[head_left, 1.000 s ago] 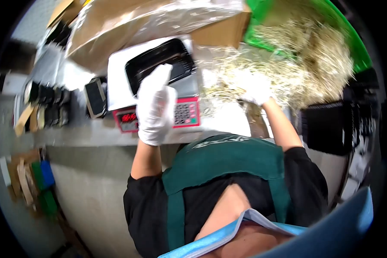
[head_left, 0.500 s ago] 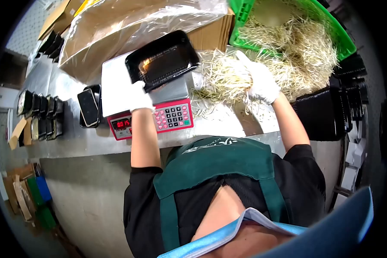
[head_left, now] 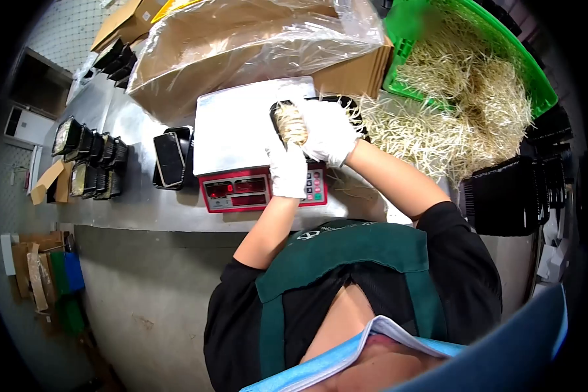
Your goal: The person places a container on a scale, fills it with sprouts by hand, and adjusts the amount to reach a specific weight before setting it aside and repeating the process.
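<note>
Both of my hands are in white gloves over a black plastic tray at the right side of the red and white scale. My left hand is closed on the tray's near left edge. A bunch of pale bean sprouts lies in the tray, and my right hand presses on it, its fingers mostly hidden. Loose sprouts are spread on the metal table to the right, up to the green crate.
A plastic-lined cardboard box stands behind the scale. A green crate of sprouts is at the back right, stacked black trays at the right. A phone rests on a tray left of the scale; filled trays stand farther left.
The black tray has moved down and right relative to the scale. My right hand has come left from the sprout pile, and sprouts now lie in the tray. The view has shifted.
</note>
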Demonstrator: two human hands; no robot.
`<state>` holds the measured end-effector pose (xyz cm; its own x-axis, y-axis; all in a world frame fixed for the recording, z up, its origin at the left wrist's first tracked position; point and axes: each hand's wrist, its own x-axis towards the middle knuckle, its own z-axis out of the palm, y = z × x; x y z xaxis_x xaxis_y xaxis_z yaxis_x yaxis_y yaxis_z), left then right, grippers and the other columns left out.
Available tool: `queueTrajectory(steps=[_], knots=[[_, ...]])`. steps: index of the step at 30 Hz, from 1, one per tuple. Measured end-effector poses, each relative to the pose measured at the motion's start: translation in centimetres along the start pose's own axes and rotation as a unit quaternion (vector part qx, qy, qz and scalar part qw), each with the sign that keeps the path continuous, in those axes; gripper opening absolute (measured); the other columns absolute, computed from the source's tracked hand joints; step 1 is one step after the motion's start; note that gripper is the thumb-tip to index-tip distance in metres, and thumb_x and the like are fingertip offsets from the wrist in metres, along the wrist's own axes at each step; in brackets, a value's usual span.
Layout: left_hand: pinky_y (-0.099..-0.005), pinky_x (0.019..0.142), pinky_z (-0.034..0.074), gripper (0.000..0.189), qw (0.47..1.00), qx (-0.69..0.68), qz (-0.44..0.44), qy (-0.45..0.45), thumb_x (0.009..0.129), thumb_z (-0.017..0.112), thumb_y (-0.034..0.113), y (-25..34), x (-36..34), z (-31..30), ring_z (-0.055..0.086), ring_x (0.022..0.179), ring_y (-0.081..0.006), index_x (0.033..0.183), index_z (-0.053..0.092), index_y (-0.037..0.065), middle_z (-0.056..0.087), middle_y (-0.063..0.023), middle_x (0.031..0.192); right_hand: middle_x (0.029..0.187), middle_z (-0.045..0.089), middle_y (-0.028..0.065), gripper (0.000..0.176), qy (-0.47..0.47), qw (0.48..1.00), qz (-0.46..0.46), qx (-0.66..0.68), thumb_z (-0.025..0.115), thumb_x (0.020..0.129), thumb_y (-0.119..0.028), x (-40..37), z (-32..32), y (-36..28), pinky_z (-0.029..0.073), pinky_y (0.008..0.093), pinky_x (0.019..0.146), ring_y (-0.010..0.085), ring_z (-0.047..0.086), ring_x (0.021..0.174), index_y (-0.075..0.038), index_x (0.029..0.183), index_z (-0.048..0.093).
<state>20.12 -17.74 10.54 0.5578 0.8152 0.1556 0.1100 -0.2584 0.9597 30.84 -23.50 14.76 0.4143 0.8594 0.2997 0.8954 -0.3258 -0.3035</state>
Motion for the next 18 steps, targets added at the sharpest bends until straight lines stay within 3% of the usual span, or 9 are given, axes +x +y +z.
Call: queueTrajectory(steps=[3,5,7,8,10,11,15,16,18], knots=[[-0.0386,0.107,0.028,0.056,0.989,0.132,0.06,-0.039,0.087,0.048,0.016,-3.8,3.0,-2.6,0.038,0.126,-0.0339,0.138,0.031,-0.003,0.038,-0.023,0.139,0.087,0.066,0.0172,0.055,-0.102,0.994,0.046,-0.015,0.063,0.074,-0.037,1.6,0.1,-2.1,0.051,0.0403,0.068,0.0323,0.065,0.077,-0.002,0.114,0.052],[-0.0395,0.107,0.029,0.056,0.975,0.212,0.058,-0.033,0.088,0.049,0.019,-1.9,4.1,-3.1,0.039,0.126,-0.0357,0.137,0.033,-0.004,0.038,-0.024,0.138,0.087,0.066,0.0173,0.055,-0.116,0.991,0.058,-0.013,0.063,0.074,-0.038,2.3,-0.5,-3.1,0.052,0.0393,0.068,0.0322,0.065,0.076,-0.004,0.115,0.053],[-0.041,0.104,0.031,0.056,0.943,0.268,0.14,-0.14,0.09,0.052,0.028,2.1,4.8,-3.2,0.041,0.122,-0.0382,0.133,0.037,-0.005,0.042,-0.026,0.133,0.091,0.064,0.0132,0.055,-0.213,0.972,0.095,-0.013,0.064,0.072,-0.039,3.1,-1.8,-4.0,0.048,0.0448,0.076,0.0313,0.062,0.085,-0.004,0.114,0.054],[-0.041,0.104,0.031,0.056,0.944,0.264,0.14,-0.141,0.09,0.052,0.028,1.8,4.7,-2.7,0.041,0.122,-0.0382,0.133,0.037,-0.005,0.042,-0.026,0.133,0.091,0.064,0.0132,0.055,-0.214,0.972,0.096,-0.016,0.064,0.072,-0.039,2.8,-1.3,-3.3,0.048,0.0448,0.076,0.0313,0.062,0.085,-0.004,0.114,0.054],[-0.0423,0.102,0.032,0.056,0.9,0.284,0.308,-0.121,0.09,0.054,0.034,1.4,4.8,-1.8,0.047,0.115,-0.0381,0.129,0.042,-0.004,0.049,-0.0253,0.125,0.104,0.062,0.0083,0.055,-0.116,0.986,-0.078,-0.095,0.063,0.071,-0.04,2.1,-1.1,-1.6,0.035,0.054,0.095,0.0307,0.054,0.107,-0.009,0.116,0.055],[-0.0425,0.098,0.036,0.056,0.916,0.239,0.281,-0.156,0.088,0.055,0.036,1.2,4.9,-1.6,0.053,0.108,-0.0374,0.127,0.044,-0.002,0.056,-0.0235,0.116,0.115,0.057,0.0067,0.063,-0.158,0.98,-0.089,-0.075,0.064,0.068,-0.047,1.8,-1.4,-0.4,0.015,0.0611,0.104,0.0329,0.04,0.122,-0.014,0.121,0.053],[-0.0487,0.089,0.039,0.058,0.884,0.327,0.276,-0.187,0.083,0.056,0.047,2.0,5.3,-1.2,0.054,0.101,-0.0356,0.118,0.053,0.001,0.056,-0.0193,0.116,0.121,0.053,0.0113,0.088,-0.162,0.973,-0.122,-0.107,0.068,0.063,-0.06,1.2,-3.5,3.4,0.012,0.0633,0.105,0.0374,0.036,0.126,-0.018,0.135,0.04],[-0.0482,0.088,0.039,0.06,0.872,0.339,0.297,-0.192,0.083,0.055,0.049,1.6,5.5,-1.0,0.055,0.099,-0.0345,0.119,0.053,0.001,0.057,-0.0182,0.114,0.125,0.052,0.0133,0.096,-0.198,0.965,-0.12,-0.123,0.071,0.062,-0.059,1.1,-5.2,3.8,0.016,0.058,0.107,0.0356,0.04,0.125,-0.016,0.139,0.034],[-0.0477,0.088,0.039,0.062,0.859,0.353,0.314,-0.197,0.082,0.055,0.051,1.2,5.8,-0.9,0.056,0.097,-0.0333,0.12,0.052,0.002,0.058,-0.0172,0.113,0.123,0.054,0.0165,0.101,-0.33,0.934,-0.013,-0.136,0.076,0.059,-0.053,1.5,-8.1,4.4,0.029,0.0475,0.105,0.0344,0.048,0.117,-0.014,0.141,0.031]])
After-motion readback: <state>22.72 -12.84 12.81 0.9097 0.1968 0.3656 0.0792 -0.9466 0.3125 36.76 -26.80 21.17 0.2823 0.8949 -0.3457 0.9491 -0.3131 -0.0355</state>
